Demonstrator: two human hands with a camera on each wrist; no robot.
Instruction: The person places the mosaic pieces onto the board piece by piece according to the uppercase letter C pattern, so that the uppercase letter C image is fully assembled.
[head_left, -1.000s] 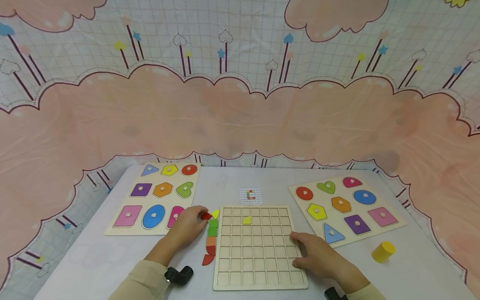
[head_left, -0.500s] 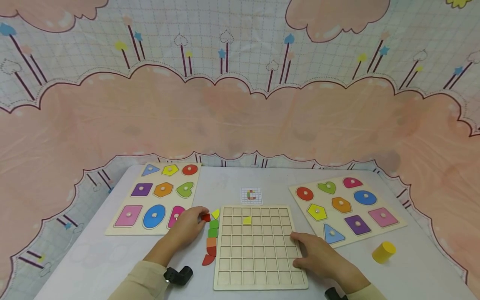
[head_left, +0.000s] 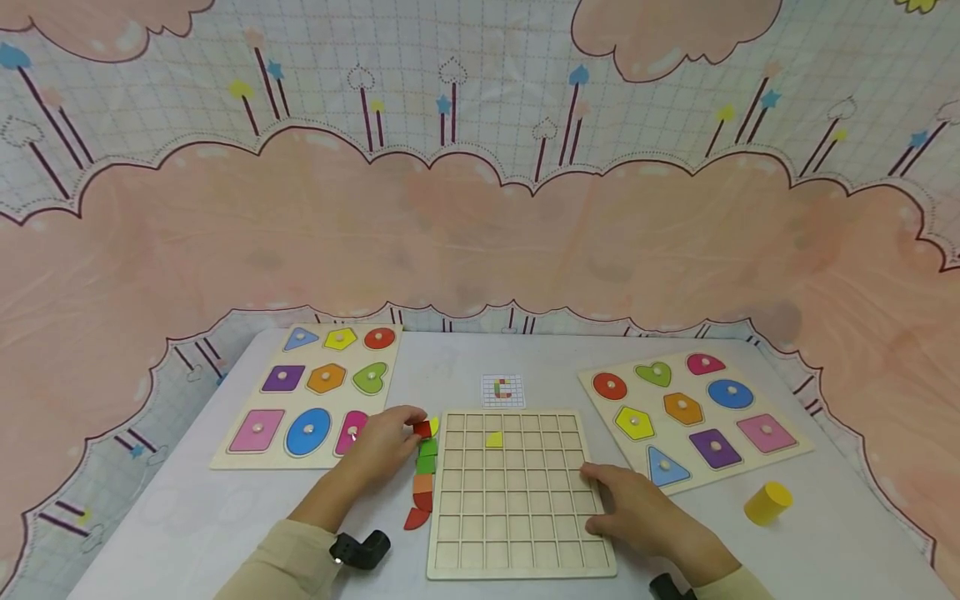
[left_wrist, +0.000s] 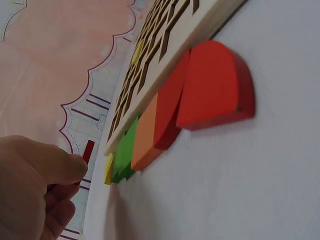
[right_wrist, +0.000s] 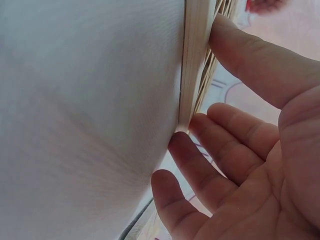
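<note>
Red square block (head_left: pixel 422 429) pinched between thumb and curled fingers of the left hand (head_left: pixel 382 442), just left of the grid board's far-left corner. In the head view a yellow block (head_left: pixel 434 426) is partly covered by it; whether the two touch cannot be told.

Along the left edge of the wooden grid board (head_left: pixel 517 504) a short line of blocks is laid — two green blocks (head_left: pixel 427 455), an orange block (head_left: pixel 423 483), two red rounded blocks (head_left: pixel 416 520) nearest the wearer. One yellow quarter-round block (head_left: pixel 493 439) is seated on the board: second row from the far side, third column from the left.

The board's right edge is touched by the right hand (head_left: pixel 637 508), fingers spread and loosely bent, thumb tip rested at the rim.

Beyond the board, a small printed pattern card (head_left: pixel 502 390). Board flanked by two knobbed shape puzzles (head_left: pixel 292 400), the right one set askew. Yellow cylinder (head_left: pixel 767 504) stood on the white tabletop (head_left: pixel 172 517), far right.
</note>
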